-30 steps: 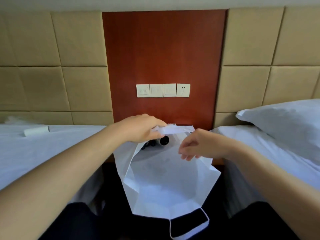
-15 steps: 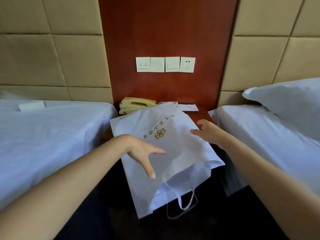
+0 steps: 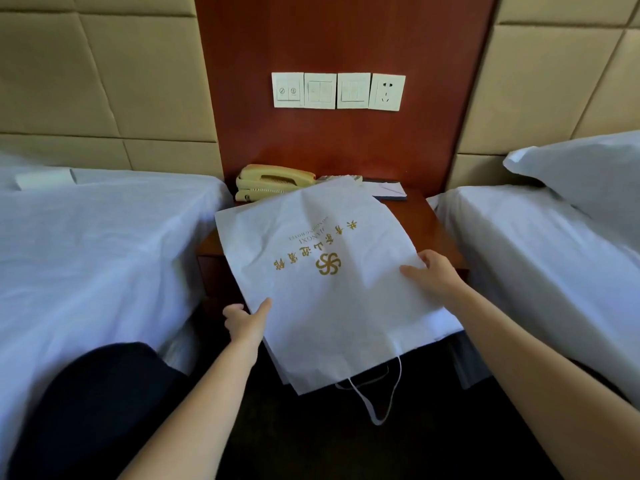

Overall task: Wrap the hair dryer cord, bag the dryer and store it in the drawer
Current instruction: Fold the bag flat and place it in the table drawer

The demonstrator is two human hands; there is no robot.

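The left grip (image 3: 247, 322) and the right grip (image 3: 433, 277) each pinch an edge of a white bag (image 3: 329, 313) lying on the desk (image 3: 427, 220). Its upside-down gold print includes "JIANGXI".

white bag (image 3: 332, 317), gold print upside down to the camera, Latin capitals "JIANGXI" legible; Chinese characters and smaller Latin line too blurred to read
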